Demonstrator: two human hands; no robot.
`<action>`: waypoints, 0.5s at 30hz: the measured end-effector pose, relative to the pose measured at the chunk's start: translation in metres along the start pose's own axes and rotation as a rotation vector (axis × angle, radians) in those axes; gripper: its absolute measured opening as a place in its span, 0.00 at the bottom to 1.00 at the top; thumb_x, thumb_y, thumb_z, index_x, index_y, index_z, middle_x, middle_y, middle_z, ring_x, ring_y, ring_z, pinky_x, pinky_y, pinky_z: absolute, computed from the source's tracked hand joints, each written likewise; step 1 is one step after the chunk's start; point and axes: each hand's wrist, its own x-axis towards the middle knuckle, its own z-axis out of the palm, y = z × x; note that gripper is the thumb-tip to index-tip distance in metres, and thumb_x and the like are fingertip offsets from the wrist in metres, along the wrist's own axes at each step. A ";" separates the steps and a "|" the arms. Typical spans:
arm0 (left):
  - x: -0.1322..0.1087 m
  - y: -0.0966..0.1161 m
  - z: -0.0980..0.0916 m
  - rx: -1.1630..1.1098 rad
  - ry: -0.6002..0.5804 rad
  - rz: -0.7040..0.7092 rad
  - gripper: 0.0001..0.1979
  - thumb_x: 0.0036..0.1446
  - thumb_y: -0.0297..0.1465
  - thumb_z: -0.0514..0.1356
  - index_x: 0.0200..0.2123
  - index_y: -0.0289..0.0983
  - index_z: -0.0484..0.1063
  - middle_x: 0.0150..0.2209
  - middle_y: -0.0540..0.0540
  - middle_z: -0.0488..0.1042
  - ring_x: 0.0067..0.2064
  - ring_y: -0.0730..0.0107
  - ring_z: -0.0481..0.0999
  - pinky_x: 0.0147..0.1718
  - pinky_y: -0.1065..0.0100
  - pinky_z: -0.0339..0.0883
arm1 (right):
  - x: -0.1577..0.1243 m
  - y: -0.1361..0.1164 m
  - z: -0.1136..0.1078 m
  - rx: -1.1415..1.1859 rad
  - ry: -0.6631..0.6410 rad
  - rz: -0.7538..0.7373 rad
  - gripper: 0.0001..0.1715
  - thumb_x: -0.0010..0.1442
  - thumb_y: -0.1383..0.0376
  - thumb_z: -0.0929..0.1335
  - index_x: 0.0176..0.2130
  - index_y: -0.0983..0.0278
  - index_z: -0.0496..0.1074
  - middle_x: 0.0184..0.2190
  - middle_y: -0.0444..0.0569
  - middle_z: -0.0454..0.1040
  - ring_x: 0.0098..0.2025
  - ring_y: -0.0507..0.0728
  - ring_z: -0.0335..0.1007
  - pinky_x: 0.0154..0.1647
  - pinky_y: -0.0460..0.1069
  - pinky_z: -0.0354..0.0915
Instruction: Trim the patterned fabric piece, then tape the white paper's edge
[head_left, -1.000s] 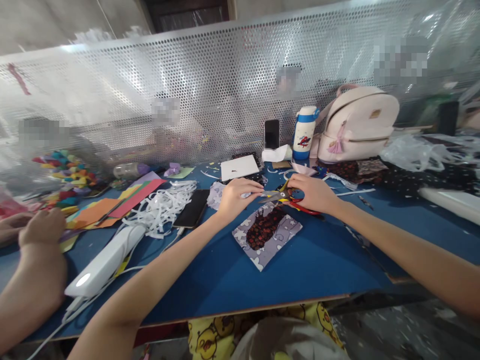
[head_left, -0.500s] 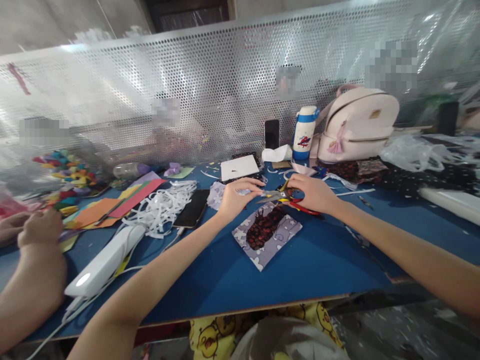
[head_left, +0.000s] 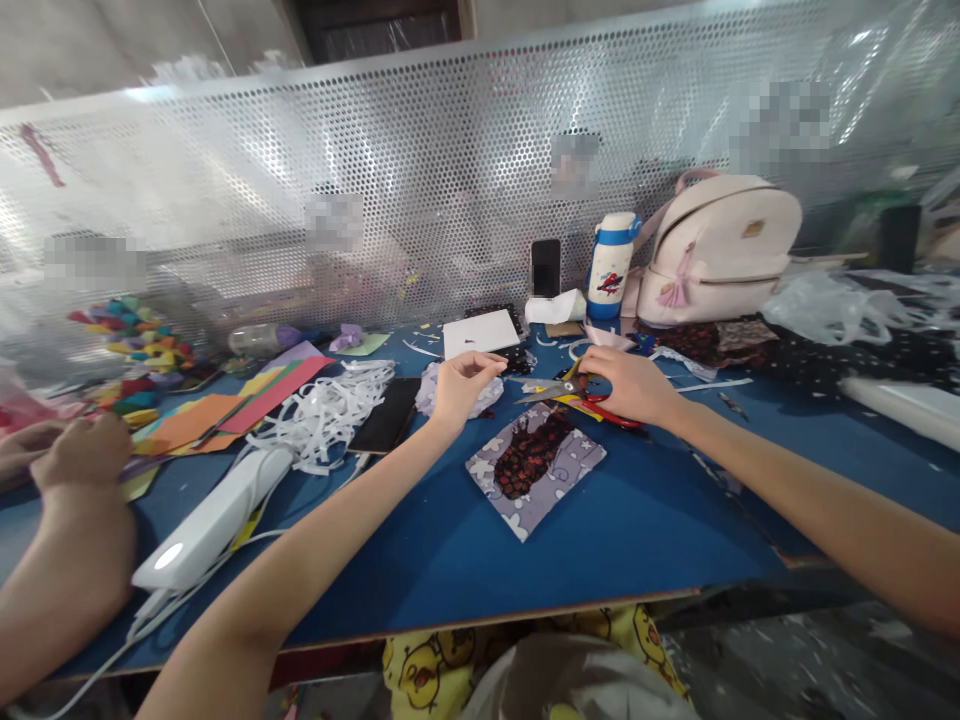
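My right hand (head_left: 626,385) holds a pair of scissors (head_left: 551,389), its blades parted and pointing left. Red and yellow show around the handles. My left hand (head_left: 469,385) is in a pinch to the left of the blade tips, apart from them; whatever is between the fingertips is too small to make out. Below the scissors, a lilac floral fabric square (head_left: 559,485) lies flat on the blue table (head_left: 420,560). On that square rests a dark, red-patterned fabric piece (head_left: 525,460). A crumpled pale lilac cloth (head_left: 429,392) sits partly behind my left hand.
To the left are a black phone (head_left: 386,415), tangled white strips (head_left: 322,410), a white power strip (head_left: 214,520) and coloured sheets (head_left: 225,410). Another person's hand (head_left: 82,450) is at far left. A bottle (head_left: 607,265) and backpack (head_left: 724,250) stand behind, before a perforated metal screen (head_left: 420,150).
My left hand has drawn left, away from the scissor blades, still pinched. My right hand stays nearly in place with the scissors, whose blades look a little wider apart.
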 end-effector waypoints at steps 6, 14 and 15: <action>-0.002 -0.010 0.004 0.026 -0.071 -0.101 0.13 0.67 0.37 0.61 0.48 0.34 0.73 0.48 0.43 0.75 0.46 0.64 0.77 0.46 0.57 0.75 | 0.000 0.000 0.001 -0.019 0.010 0.003 0.18 0.60 0.48 0.70 0.36 0.60 0.71 0.40 0.50 0.75 0.42 0.59 0.73 0.33 0.51 0.66; -0.007 0.002 0.013 -0.050 -0.200 -0.129 0.18 0.70 0.42 0.55 0.44 0.37 0.79 0.46 0.44 0.82 0.46 0.63 0.81 0.48 0.61 0.74 | 0.000 0.000 0.002 -0.013 -0.008 -0.006 0.18 0.60 0.49 0.71 0.37 0.61 0.71 0.41 0.50 0.74 0.42 0.60 0.73 0.34 0.52 0.67; -0.007 0.003 0.013 -0.063 -0.192 -0.126 0.20 0.70 0.43 0.52 0.43 0.38 0.80 0.46 0.45 0.82 0.47 0.63 0.81 0.48 0.62 0.73 | 0.000 0.001 0.002 -0.014 -0.007 -0.005 0.18 0.60 0.49 0.71 0.37 0.61 0.71 0.41 0.50 0.74 0.42 0.60 0.73 0.34 0.52 0.67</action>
